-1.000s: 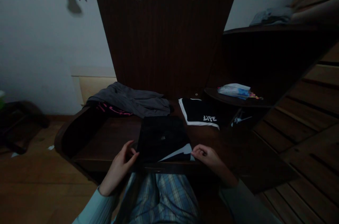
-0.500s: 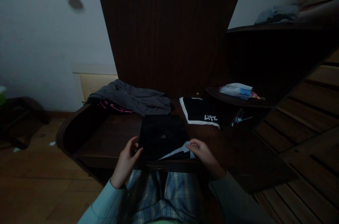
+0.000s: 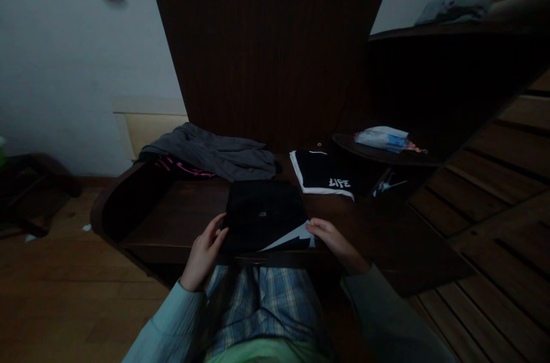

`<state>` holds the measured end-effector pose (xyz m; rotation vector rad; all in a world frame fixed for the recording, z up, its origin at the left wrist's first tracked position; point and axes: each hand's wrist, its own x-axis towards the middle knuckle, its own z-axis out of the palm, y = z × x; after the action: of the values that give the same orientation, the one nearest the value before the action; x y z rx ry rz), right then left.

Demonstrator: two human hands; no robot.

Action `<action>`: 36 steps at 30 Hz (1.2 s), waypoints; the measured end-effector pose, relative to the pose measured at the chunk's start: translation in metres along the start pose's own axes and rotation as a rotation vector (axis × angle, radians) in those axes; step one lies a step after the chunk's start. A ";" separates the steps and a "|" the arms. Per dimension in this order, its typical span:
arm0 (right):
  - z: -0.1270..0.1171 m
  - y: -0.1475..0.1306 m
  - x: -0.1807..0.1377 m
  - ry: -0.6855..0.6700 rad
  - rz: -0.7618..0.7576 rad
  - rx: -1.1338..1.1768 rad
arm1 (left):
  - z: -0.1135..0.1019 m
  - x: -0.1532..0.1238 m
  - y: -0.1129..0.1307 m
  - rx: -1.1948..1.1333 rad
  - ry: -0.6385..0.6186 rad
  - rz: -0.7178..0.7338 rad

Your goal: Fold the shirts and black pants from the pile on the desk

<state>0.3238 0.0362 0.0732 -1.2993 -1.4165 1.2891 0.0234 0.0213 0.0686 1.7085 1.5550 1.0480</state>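
A folded black garment [image 3: 262,197] with a small pale mark and a grey-white panel at its lower right lies on the dark wooden bench. At its left edge is my left hand [image 3: 205,251], fingers apart and fingertips beside or touching the cloth. My right hand [image 3: 333,237] pinches the right edge of the garment by the pale panel, thumb on top. Behind it on the right sits a second folded black garment [image 3: 320,171] with white trim and white lettering. A crumpled grey garment [image 3: 215,151] is heaped at the back left, over dark cloth with pink print.
The dark bench [image 3: 167,217] has a raised, curved left end. To the right, a small rounded shelf [image 3: 373,155] bears a clear plastic packet [image 3: 382,138]. A tall dark panel [image 3: 275,54] rises behind, and wooden slats [image 3: 494,197] stand at the right.
My left thumb has shifted up along the garment's left edge. My right fingers have closed more flatly on its right edge. The view has tilted down slightly; the garments stay in place.
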 end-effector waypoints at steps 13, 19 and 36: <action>0.001 0.009 -0.014 -0.072 -0.218 -0.212 | -0.010 -0.016 -0.015 0.004 0.025 0.061; 0.003 0.008 -0.017 -0.061 -0.222 -0.304 | -0.008 -0.017 -0.007 0.085 0.063 0.100; 0.013 0.012 -0.024 0.108 -0.337 -0.501 | -0.004 -0.017 -0.012 0.208 0.033 0.137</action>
<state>0.3167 0.0096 0.0614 -1.3424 -1.8561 0.6520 0.0137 0.0060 0.0581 1.9711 1.6343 1.0146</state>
